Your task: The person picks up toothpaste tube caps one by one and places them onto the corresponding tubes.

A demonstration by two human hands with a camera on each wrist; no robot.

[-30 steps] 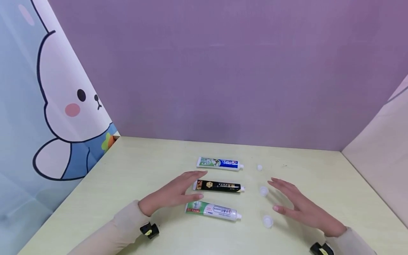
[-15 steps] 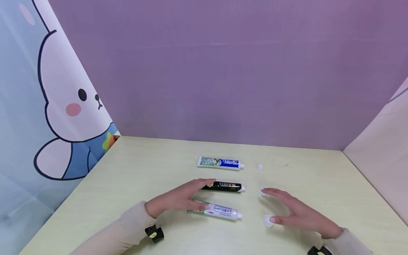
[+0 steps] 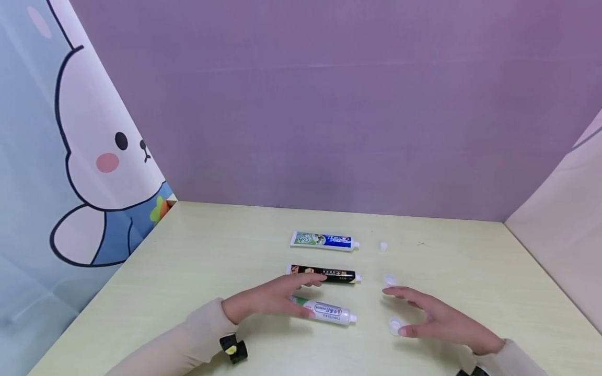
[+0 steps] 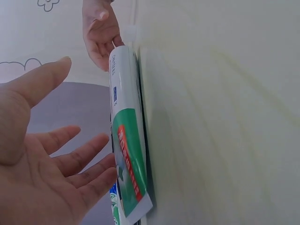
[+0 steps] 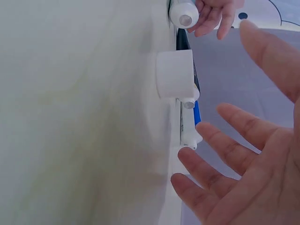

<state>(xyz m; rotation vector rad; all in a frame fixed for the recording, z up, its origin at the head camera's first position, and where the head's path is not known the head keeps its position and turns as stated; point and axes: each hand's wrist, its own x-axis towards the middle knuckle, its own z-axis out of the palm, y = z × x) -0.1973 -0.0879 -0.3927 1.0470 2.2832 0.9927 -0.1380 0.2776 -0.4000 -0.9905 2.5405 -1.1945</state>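
In the head view the left hand (image 3: 275,298), fingers extended and thumb apart, hovers over the left parts of the black tube (image 3: 345,276) and the green-and-white tube (image 3: 329,312), hiding some of each. The right hand (image 3: 442,319) is spread beside two white caps, the nearer one (image 3: 395,326) at its thumb and the middle one (image 3: 390,280) by its fingertips. Neither hand holds anything. In the left wrist view the green-and-white tube (image 4: 125,93) lies past the spread fingers; a white cap (image 5: 176,75) stands near the right hand (image 5: 253,164) in the right wrist view.
A blue-and-green tube (image 3: 324,241) lies farther back on the pale table (image 3: 226,230), with a small white cap (image 3: 383,246) right of its nozzle. Behind the table rises a purple panel (image 3: 329,115). A curtain with a rabbit print (image 3: 84,156) hangs at the left.
The left hand has moved right and nearer the table's front, uncovering the black tube's left end. The right hand has shifted slightly left and nearer the front. Tubes and caps stay in place.
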